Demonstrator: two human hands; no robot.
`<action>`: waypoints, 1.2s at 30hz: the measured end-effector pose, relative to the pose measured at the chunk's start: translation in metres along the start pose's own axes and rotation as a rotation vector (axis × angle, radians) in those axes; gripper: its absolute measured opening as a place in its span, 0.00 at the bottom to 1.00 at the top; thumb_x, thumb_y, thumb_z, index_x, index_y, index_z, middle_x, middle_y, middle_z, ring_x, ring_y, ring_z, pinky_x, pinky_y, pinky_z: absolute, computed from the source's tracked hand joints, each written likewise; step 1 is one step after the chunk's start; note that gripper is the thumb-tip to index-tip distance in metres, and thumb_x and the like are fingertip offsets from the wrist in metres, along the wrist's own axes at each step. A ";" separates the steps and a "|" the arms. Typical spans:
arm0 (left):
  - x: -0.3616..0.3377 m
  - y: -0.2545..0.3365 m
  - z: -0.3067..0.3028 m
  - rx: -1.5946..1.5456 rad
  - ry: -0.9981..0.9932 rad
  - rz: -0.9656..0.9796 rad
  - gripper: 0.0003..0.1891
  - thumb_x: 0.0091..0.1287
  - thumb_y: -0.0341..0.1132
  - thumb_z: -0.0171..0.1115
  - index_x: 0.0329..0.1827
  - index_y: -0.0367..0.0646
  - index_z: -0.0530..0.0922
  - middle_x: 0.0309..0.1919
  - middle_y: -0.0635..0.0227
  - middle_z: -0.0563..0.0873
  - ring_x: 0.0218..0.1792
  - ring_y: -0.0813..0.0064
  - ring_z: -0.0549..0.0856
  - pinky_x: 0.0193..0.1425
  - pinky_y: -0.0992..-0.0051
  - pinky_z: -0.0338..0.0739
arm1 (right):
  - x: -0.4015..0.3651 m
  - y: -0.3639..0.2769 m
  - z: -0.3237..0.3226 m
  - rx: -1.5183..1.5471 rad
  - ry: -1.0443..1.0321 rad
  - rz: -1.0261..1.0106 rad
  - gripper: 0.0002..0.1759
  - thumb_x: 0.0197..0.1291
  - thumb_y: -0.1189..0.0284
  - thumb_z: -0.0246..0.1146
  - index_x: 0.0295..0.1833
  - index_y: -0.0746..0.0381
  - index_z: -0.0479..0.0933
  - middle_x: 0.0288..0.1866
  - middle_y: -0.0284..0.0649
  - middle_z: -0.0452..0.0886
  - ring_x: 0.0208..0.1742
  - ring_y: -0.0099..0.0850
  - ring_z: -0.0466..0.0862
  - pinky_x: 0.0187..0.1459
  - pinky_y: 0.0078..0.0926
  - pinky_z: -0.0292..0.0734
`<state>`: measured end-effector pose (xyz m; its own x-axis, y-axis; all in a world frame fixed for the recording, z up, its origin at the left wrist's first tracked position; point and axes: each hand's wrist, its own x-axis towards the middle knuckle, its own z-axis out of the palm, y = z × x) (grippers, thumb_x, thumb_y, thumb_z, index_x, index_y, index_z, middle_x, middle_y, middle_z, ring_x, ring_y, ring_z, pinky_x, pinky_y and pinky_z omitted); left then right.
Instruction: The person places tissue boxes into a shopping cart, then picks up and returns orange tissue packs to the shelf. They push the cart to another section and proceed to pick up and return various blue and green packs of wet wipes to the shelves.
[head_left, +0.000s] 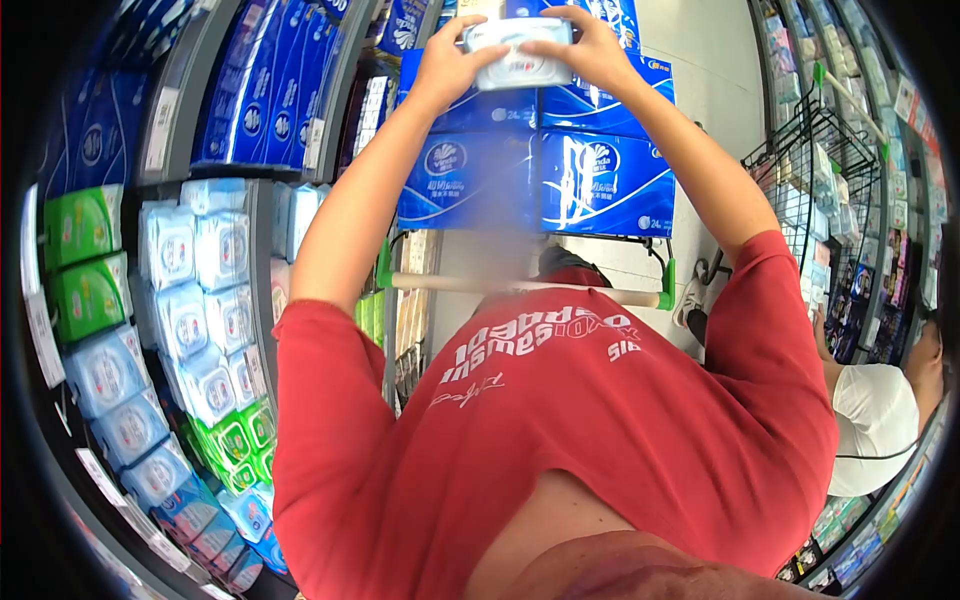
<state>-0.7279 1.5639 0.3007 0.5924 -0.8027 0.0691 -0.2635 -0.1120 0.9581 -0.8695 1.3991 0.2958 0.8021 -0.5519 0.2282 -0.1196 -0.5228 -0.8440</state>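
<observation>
A light blue and white pack of wet wipes [525, 66] is held up at the top of the head view. My left hand [447, 62] grips its left end and my right hand [597, 50] grips its right end, with both thumbs resting on the near face. Behind and below the pack, large blue tissue packs [468, 180] are stacked in a shopping cart. The cart's pale handle [430, 283] with green ends crosses in front of my red shirt.
Shelves on the left hold green wipe packs [85, 300], light blue wipe packs [172, 245] and blue tissue packs [262, 95]. A black wire basket cart [815, 170] stands at right. Near it is a person in a white sleeve [872, 430], beside the right-hand shelves.
</observation>
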 end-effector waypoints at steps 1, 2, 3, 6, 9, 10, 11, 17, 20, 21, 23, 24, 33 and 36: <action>0.020 -0.008 0.014 -0.082 0.032 -0.034 0.29 0.57 0.32 0.77 0.61 0.35 0.75 0.50 0.58 0.84 0.49 0.72 0.84 0.51 0.74 0.81 | 0.003 0.010 -0.008 0.086 0.015 0.144 0.38 0.45 0.55 0.77 0.59 0.65 0.77 0.51 0.52 0.83 0.52 0.44 0.84 0.56 0.37 0.78; 0.042 -0.024 0.024 -0.100 0.057 -0.056 0.29 0.57 0.32 0.76 0.61 0.34 0.75 0.49 0.58 0.84 0.49 0.72 0.84 0.51 0.74 0.81 | 0.010 0.019 -0.010 0.005 0.116 0.185 0.38 0.46 0.56 0.77 0.59 0.67 0.76 0.51 0.52 0.83 0.53 0.43 0.83 0.54 0.38 0.79; 0.058 -0.030 0.035 -0.120 0.084 -0.079 0.29 0.57 0.31 0.76 0.61 0.33 0.75 0.49 0.57 0.84 0.50 0.72 0.84 0.52 0.74 0.81 | 0.021 0.031 -0.012 -0.078 0.214 0.225 0.38 0.48 0.57 0.76 0.60 0.69 0.74 0.51 0.52 0.82 0.53 0.42 0.82 0.53 0.38 0.79; 0.093 -0.045 0.069 -0.170 0.205 -0.108 0.25 0.54 0.33 0.75 0.53 0.34 0.76 0.47 0.53 0.84 0.49 0.62 0.84 0.52 0.66 0.80 | 0.046 0.069 -0.008 0.049 0.306 0.259 0.42 0.48 0.54 0.77 0.62 0.70 0.73 0.48 0.55 0.83 0.49 0.41 0.84 0.49 0.34 0.80; 0.118 -0.070 0.081 -0.139 0.339 -0.041 0.26 0.53 0.29 0.76 0.52 0.34 0.72 0.44 0.51 0.84 0.42 0.62 0.86 0.45 0.66 0.82 | 0.051 0.073 -0.011 -0.028 0.335 0.241 0.39 0.50 0.53 0.76 0.59 0.71 0.75 0.48 0.56 0.84 0.49 0.44 0.85 0.50 0.36 0.80; 0.120 -0.074 0.083 0.033 0.379 -0.054 0.26 0.53 0.29 0.75 0.52 0.34 0.72 0.42 0.52 0.84 0.42 0.63 0.86 0.45 0.66 0.82 | 0.052 0.070 -0.011 -0.086 0.336 0.198 0.38 0.51 0.53 0.75 0.58 0.71 0.75 0.48 0.56 0.84 0.49 0.45 0.85 0.51 0.37 0.80; 0.119 -0.074 0.082 0.207 0.418 -0.067 0.25 0.53 0.29 0.75 0.51 0.34 0.72 0.41 0.52 0.85 0.42 0.63 0.86 0.46 0.67 0.82 | 0.052 0.074 -0.008 -0.079 0.329 0.197 0.38 0.51 0.53 0.75 0.58 0.71 0.75 0.48 0.56 0.84 0.49 0.45 0.85 0.51 0.37 0.80; 0.061 -0.035 0.048 0.433 0.312 0.130 0.23 0.56 0.31 0.67 0.55 0.36 0.77 0.52 0.44 0.83 0.55 0.46 0.82 0.61 0.59 0.75 | 0.051 0.078 -0.006 -0.364 0.438 0.157 0.33 0.52 0.58 0.73 0.56 0.71 0.77 0.53 0.58 0.79 0.57 0.51 0.79 0.59 0.40 0.74; 0.023 -0.038 0.002 0.602 0.330 0.379 0.22 0.56 0.37 0.70 0.53 0.38 0.80 0.51 0.52 0.84 0.52 0.50 0.83 0.60 0.60 0.76 | 0.062 0.092 -0.011 -0.581 0.454 -0.163 0.33 0.49 0.58 0.74 0.57 0.65 0.77 0.54 0.53 0.81 0.57 0.48 0.79 0.61 0.41 0.73; 0.007 -0.036 -0.014 0.599 0.331 0.388 0.21 0.56 0.35 0.70 0.52 0.39 0.80 0.50 0.52 0.84 0.54 0.51 0.82 0.62 0.60 0.75 | 0.062 0.086 -0.008 -0.597 0.448 -0.241 0.31 0.49 0.61 0.73 0.57 0.65 0.77 0.54 0.53 0.80 0.59 0.48 0.78 0.62 0.42 0.72; -0.025 -0.037 -0.049 0.606 0.338 0.440 0.20 0.55 0.34 0.69 0.51 0.40 0.81 0.51 0.52 0.84 0.56 0.52 0.81 0.65 0.59 0.72 | 0.061 0.060 0.002 -0.542 0.363 -0.401 0.25 0.54 0.67 0.68 0.57 0.65 0.76 0.57 0.52 0.78 0.62 0.50 0.74 0.65 0.44 0.67; -0.047 -0.033 -0.067 0.653 0.348 0.421 0.19 0.56 0.34 0.69 0.51 0.40 0.81 0.53 0.53 0.83 0.57 0.52 0.80 0.65 0.59 0.72 | 0.061 0.047 0.013 -0.542 0.350 -0.462 0.23 0.55 0.68 0.68 0.57 0.65 0.77 0.57 0.52 0.79 0.62 0.50 0.74 0.65 0.44 0.67; -0.243 0.024 -0.191 1.027 0.553 0.313 0.16 0.63 0.34 0.65 0.54 0.45 0.80 0.63 0.57 0.77 0.63 0.52 0.75 0.69 0.55 0.70 | -0.002 -0.137 0.177 -0.157 -0.035 -0.883 0.12 0.56 0.74 0.68 0.47 0.61 0.82 0.44 0.43 0.85 0.53 0.43 0.81 0.56 0.40 0.74; -0.301 0.046 -0.220 1.185 0.646 0.301 0.15 0.61 0.33 0.66 0.51 0.45 0.81 0.62 0.57 0.77 0.63 0.52 0.75 0.73 0.54 0.67 | -0.043 -0.197 0.233 -0.003 -0.189 -0.972 0.12 0.55 0.75 0.68 0.46 0.62 0.82 0.39 0.42 0.86 0.54 0.43 0.80 0.56 0.40 0.74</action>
<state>-0.7510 1.9287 0.3854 0.5564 -0.5096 0.6563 -0.7336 -0.6722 0.0999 -0.7445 1.6772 0.3397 0.6320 0.2309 0.7397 0.6390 -0.6953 -0.3290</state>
